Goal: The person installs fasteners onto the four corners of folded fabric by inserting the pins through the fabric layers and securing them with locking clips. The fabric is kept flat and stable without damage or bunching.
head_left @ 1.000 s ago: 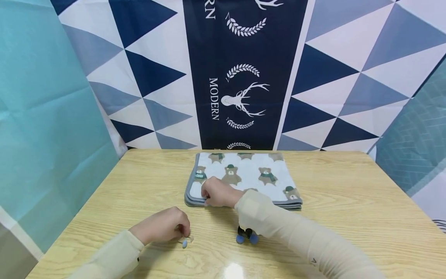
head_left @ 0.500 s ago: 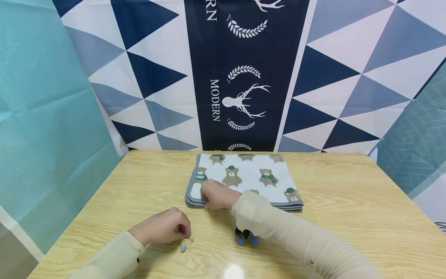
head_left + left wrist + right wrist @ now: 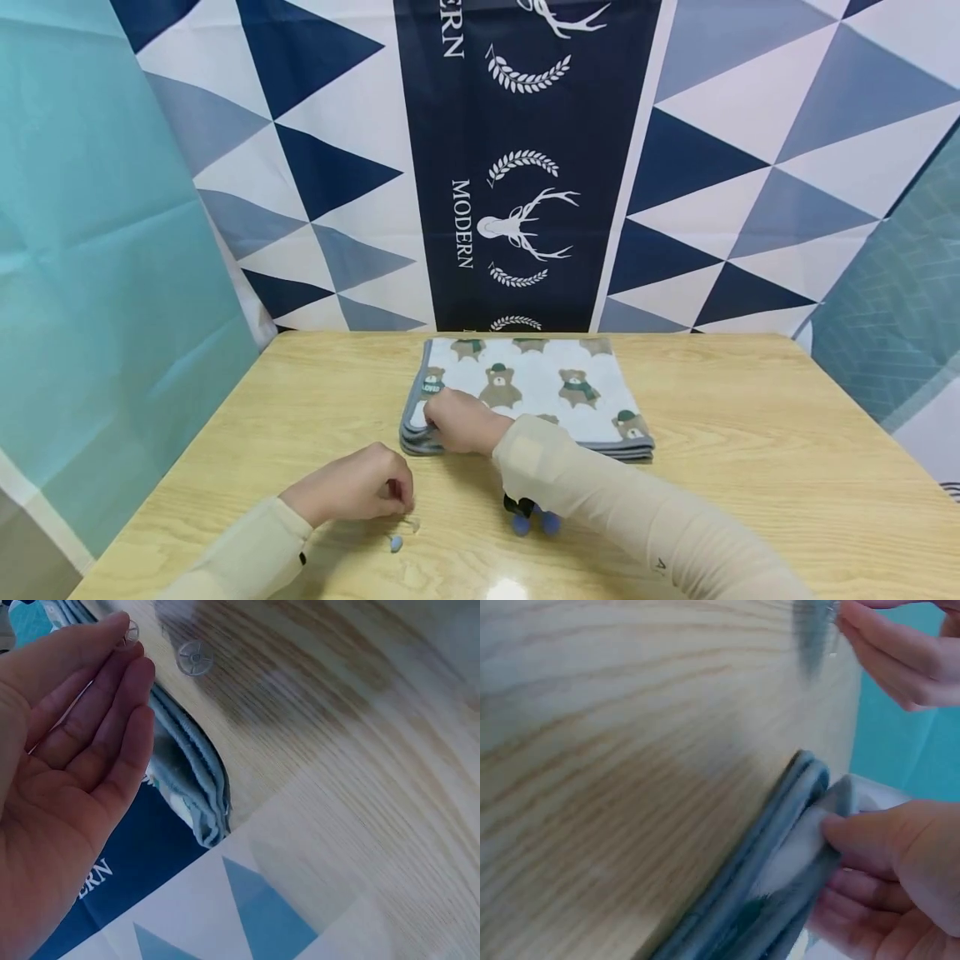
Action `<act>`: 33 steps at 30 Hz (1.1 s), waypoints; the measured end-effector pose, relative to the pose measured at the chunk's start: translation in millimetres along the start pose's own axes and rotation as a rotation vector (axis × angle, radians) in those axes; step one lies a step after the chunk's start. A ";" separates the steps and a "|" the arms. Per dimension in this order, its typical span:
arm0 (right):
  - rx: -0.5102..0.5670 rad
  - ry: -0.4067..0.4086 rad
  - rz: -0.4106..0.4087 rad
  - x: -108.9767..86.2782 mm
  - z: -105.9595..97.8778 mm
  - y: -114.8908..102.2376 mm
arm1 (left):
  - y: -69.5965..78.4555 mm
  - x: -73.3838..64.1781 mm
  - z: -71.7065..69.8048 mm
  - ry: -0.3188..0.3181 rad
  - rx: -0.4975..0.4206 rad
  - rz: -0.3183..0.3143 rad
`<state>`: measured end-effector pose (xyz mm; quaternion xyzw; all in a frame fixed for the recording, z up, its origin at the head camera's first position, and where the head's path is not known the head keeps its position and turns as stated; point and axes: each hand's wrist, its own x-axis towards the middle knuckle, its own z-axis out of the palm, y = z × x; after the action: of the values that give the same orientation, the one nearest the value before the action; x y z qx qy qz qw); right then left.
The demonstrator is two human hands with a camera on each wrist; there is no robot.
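"MODERN" runs sideways down the navy panel (image 3: 528, 125), a cut-off "ERN" above, and "A" marks the right sleeve (image 3: 607, 492).

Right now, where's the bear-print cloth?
Head view, centre: the cloth lies folded by the far edge of the table, right hand pinching its near-left corner.

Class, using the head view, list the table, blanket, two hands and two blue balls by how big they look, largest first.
1. Table
2. Blanket
3. Left hand and right hand: unsure; the left looks bigger but is nearer the camera.
4. Blue balls: these two look alike.
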<state>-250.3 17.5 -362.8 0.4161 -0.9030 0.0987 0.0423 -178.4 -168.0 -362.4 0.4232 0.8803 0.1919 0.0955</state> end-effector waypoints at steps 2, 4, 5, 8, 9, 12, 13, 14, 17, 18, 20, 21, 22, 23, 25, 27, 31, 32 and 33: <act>0.045 0.037 -0.003 0.1 -3.7 3.4 | -0.8 2.2 -1.4 0.015 0.003 0.003; 0.108 0.070 0.006 0.1 -7.9 7.6 | -2.6 4.8 -3.7 0.049 0.002 0.008; 0.136 0.089 0.014 0.2 -9.5 9.9 | -3.8 6.3 -5.1 0.073 0.003 0.007; 0.224 0.114 0.047 -0.3 -14.9 18.0 | -9.3 12.1 -10.7 0.161 0.007 0.005; 0.247 0.119 0.071 -0.2 -16.6 20.3 | -11.2 14.3 -13.0 0.193 0.008 -0.005; 0.302 0.144 0.144 -0.2 -20.5 26.1 | -16.2 21.9 -20.1 0.289 0.010 -0.050; 0.319 0.156 0.175 0.2 -21.4 27.2 | -17.2 24.4 -22.3 0.318 0.008 -0.074; 0.336 0.169 0.203 0.3 -22.4 27.9 | -18.6 27.0 -24.2 0.344 0.004 -0.092; 0.380 0.188 0.250 0.4 -23.6 29.8 | -21.5 33.2 -29.1 0.394 -0.005 -0.130; 0.389 0.186 0.256 0.4 -23.3 30.1 | -22.4 34.7 -30.0 0.402 -0.010 -0.141; 0.396 0.180 0.254 0.5 -23.5 30.9 | -23.9 37.3 -31.8 0.410 -0.011 -0.156; 0.398 0.176 0.250 0.5 -23.6 31.2 | -24.0 38.2 -32.7 0.412 -0.014 -0.160; 0.400 0.171 0.245 0.2 -22.7 30.7 | -23.9 38.1 -32.7 0.410 -0.018 -0.166; 0.400 0.168 0.241 0.2 -22.1 30.1 | -23.8 38.0 -32.5 0.409 -0.022 -0.171; 0.410 0.167 0.236 -0.1 -21.3 28.9 | -23.4 37.2 -32.4 0.409 -0.026 -0.173; 0.429 0.159 0.241 -0.3 -21.3 27.7 | -22.8 35.9 -32.3 0.408 -0.032 -0.177; 0.474 0.125 0.256 -0.6 -20.5 26.0 | -21.5 32.6 -32.2 0.416 -0.033 -0.183; 0.482 0.109 0.260 -0.5 -19.4 25.6 | -21.3 31.6 -32.2 0.415 -0.032 -0.182; 0.485 0.093 0.259 -0.4 -17.6 25.2 | -21.1 30.5 -32.1 0.415 -0.030 -0.183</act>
<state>-269.4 37.6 -349.3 0.2902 -0.8957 0.3356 -0.0302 -223.0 -164.4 -342.2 0.2917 0.9128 0.2785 -0.0644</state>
